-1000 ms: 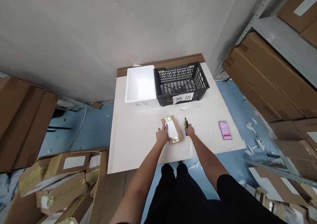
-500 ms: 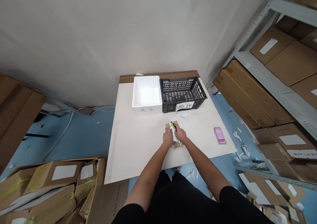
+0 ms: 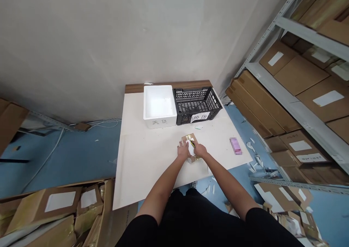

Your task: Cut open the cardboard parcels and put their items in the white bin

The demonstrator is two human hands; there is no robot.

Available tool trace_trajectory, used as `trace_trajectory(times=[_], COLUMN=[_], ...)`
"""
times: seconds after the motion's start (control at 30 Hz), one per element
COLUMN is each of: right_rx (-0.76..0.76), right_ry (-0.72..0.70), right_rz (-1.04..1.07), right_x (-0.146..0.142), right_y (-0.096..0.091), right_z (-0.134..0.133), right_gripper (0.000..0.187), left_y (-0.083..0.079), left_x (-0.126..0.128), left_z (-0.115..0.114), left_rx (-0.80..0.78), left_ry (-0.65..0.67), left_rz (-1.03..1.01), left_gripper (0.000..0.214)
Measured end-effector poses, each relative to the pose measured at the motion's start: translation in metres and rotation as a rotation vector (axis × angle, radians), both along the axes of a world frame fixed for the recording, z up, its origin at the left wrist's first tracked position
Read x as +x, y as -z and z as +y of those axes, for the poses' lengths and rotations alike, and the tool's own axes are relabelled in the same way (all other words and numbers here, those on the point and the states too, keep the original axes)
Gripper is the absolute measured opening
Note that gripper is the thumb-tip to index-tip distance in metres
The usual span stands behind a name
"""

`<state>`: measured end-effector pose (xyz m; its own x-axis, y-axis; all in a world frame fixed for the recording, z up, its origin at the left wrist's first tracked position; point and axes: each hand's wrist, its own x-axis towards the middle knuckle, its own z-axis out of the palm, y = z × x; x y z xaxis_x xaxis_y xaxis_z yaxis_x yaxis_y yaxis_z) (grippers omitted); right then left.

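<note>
Knife shifted from beside the box to above its label

A second ago the right hand held the knife over bare table; now it holds it over the box top, fingers wrapped around the handle. The left hand lies against the box's left side, fingers loosely spread. The box itself sits flat on the table, about where it was, between the hands.

Good handling here, I'd judge, means firm downward pressure from the left hand, with its fingertips kept out of the blade's line, as they look close to it. Shallow, slow strokes would suit thin cardboard best (whether the blade is out is too small to tell). The shiny tape at the far end looks uncut, though the hands hide part of the top.

Beyond the box, a scrap lies near the black crate, which stands beside the white foam box.
</note>
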<state>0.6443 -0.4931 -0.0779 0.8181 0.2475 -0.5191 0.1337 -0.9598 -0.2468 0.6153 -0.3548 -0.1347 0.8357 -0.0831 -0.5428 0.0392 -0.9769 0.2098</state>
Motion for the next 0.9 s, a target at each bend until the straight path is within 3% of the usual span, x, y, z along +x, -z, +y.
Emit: trace_trajectory(times=[0.2,0.33,0.5,0.6,0.7,0.9], right_rx=[-0.045,-0.094,-0.045,0.049,0.099,0.178], right_ry=[0.001,0.005,0.063,0.301,0.48,0.458], right_rz=[0.053,0.095,0.065,-0.075,-0.11,-0.087], right_x=[-0.047,-0.086,-0.103,-0.101,-0.085,-0.012], right_y=[-0.01,-0.015,-0.021,-0.011,0.011,0.043], right_z=[-0.033,-0.057,-0.086,-0.099,-0.099,-0.08], right_gripper=[0.061,0.066,0.055,0.056,0.071,0.083], left_y=[-0.001,0.0,-0.002,-0.003,-0.003,-0.001], left_x=[0.0,0.0,-0.002,-0.003,-0.008,-0.033], left_z=[0.0,-0.003,-0.008,-0.016,-0.033,-0.076], left_rx=[0.005,0.024,0.038,0.037,0.058,0.141], left_ry=[-0.017,-0.01,-0.004,-0.038,-0.107,-0.293], left_rz=[-0.021,-0.016,-0.014,-0.017,-0.023,0.023], left_gripper=[0.123,0.123,0.123,0.122,0.12,0.104])
